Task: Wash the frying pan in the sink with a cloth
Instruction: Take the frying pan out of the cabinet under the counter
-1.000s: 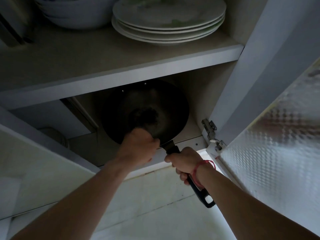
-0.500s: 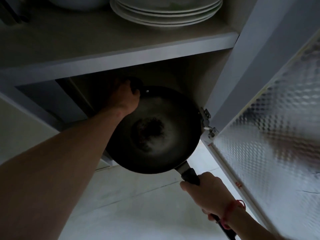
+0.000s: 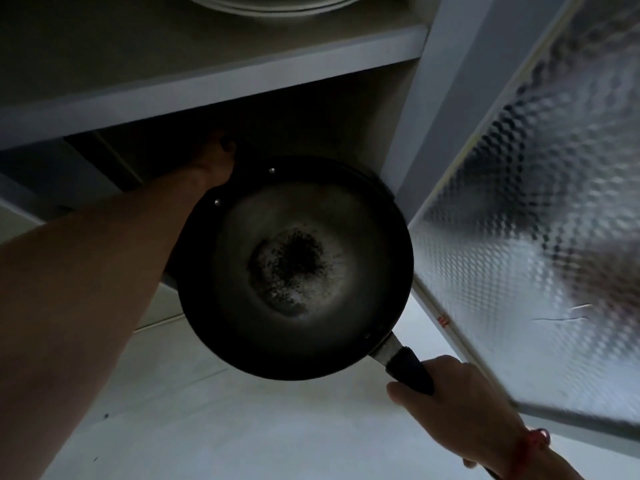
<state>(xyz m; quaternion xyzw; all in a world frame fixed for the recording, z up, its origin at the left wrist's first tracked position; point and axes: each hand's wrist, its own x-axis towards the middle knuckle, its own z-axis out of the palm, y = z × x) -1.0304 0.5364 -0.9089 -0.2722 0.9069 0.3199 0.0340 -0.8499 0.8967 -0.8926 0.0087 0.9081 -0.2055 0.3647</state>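
A dark round frying pan [image 3: 294, 268] with a burnt black patch in its middle hangs in the air, just out of the lower cupboard shelf. My right hand [image 3: 457, 407] grips its black handle [image 3: 410, 370] at the lower right. My left hand [image 3: 214, 164] holds the pan's far rim at the small helper handle; its fingers are in shadow behind the rim. No sink or cloth is in view.
A white shelf board [image 3: 214, 84] runs above the pan, with stacked white plates [image 3: 277, 5] on it. The open cupboard door with patterned glass [image 3: 540, 220] stands close on the right. A pale tiled floor [image 3: 242, 427] lies below.
The pan has come out of the lower shelf toward me and lower. My left hand went from the near rim to the far rim. My right hand drew back with the handle.
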